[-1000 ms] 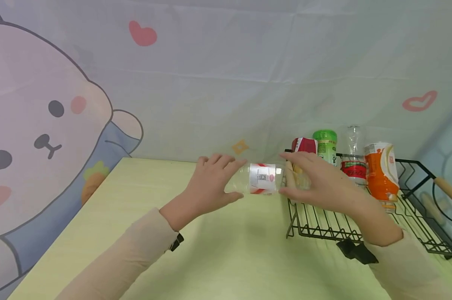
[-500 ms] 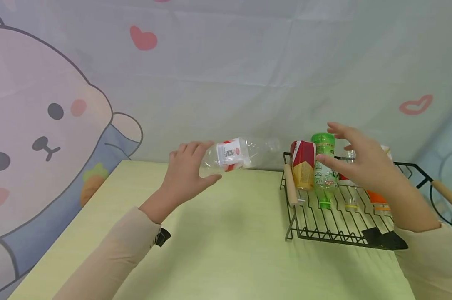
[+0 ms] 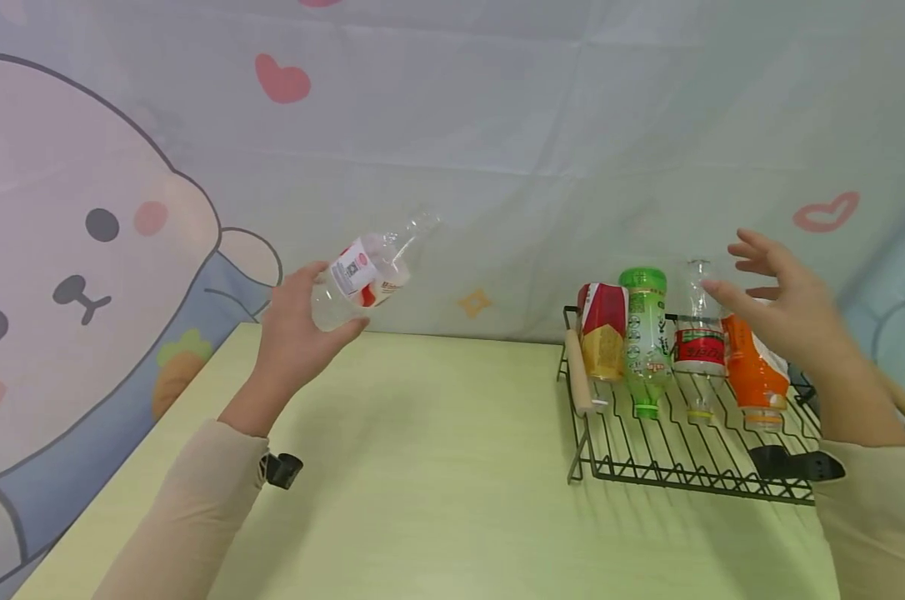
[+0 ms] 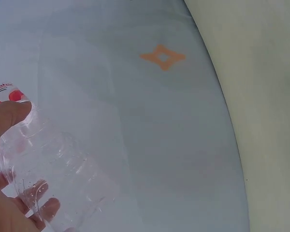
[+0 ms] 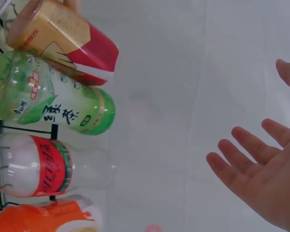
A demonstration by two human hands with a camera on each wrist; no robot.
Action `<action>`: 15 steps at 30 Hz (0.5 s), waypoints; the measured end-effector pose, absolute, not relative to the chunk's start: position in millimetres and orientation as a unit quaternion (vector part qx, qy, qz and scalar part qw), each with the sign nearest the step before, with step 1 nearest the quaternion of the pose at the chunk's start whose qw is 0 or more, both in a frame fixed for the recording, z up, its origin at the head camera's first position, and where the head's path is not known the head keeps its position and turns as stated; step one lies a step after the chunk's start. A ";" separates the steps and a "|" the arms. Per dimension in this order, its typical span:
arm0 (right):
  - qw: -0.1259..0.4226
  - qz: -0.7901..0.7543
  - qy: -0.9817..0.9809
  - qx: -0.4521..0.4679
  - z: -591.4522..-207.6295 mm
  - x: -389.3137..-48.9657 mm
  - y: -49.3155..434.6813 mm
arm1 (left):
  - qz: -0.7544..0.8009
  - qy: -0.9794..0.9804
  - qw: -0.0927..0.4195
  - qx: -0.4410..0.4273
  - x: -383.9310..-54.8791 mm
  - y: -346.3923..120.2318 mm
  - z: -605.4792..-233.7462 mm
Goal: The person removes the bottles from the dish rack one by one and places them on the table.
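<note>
My left hand (image 3: 291, 337) grips a clear plastic bottle (image 3: 366, 273) with a white and red label, above the left part of the table. The bottle tilts, its narrow neck pointing up and right. In the left wrist view, the thumb lies near the label and fingertips show through the clear bottle (image 4: 72, 164). My right hand (image 3: 797, 312) hovers over the right side of a black wire rack (image 3: 673, 477), fingers spread and holding nothing. Beside it in the rack stand an orange bottle (image 3: 756, 367) and a clear bottle with a red label (image 3: 700, 346), necks downward.
Farther left in the rack are a green bottle (image 3: 647, 346) and a red and yellow bottle (image 3: 605, 333). A wooden handle (image 3: 578, 375) sits at the rack's left end. The pale table (image 3: 437, 467) meets a printed cloth backdrop (image 3: 512, 167) behind.
Both hands were around the bottle; the right hand has left it and moved right, over the rack. My left hand has carried the bottle left and up, tipping its neck upward.
</note>
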State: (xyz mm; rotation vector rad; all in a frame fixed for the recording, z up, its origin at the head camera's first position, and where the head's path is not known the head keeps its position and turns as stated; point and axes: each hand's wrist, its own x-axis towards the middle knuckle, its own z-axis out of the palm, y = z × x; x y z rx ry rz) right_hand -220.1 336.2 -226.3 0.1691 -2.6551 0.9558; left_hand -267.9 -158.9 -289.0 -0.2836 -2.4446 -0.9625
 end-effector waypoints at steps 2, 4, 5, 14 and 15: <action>0.159 0.347 -0.923 0.050 -229.6 -223.1 343.4 | -0.365 -0.894 0.243 -0.090 -268.6 -166.7 -291.4; 0.162 0.359 -0.918 0.041 -232.7 -225.4 350.0 | -0.379 -0.890 0.243 -0.078 -269.6 -174.2 -294.2; 0.164 0.363 -0.916 0.037 -234.2 -226.3 353.5 | -0.386 -0.886 0.245 -0.074 -270.5 -177.9 -296.0; 0.184 0.380 -0.906 -0.007 -251.6 -234.9 380.2 | -0.462 -0.853 0.242 -0.027 -276.7 -206.1 -312.7; 0.188 0.377 -0.907 -0.017 -254.2 -236.2 383.3 | -0.466 -0.852 0.238 -0.022 -277.3 -208.3 -314.8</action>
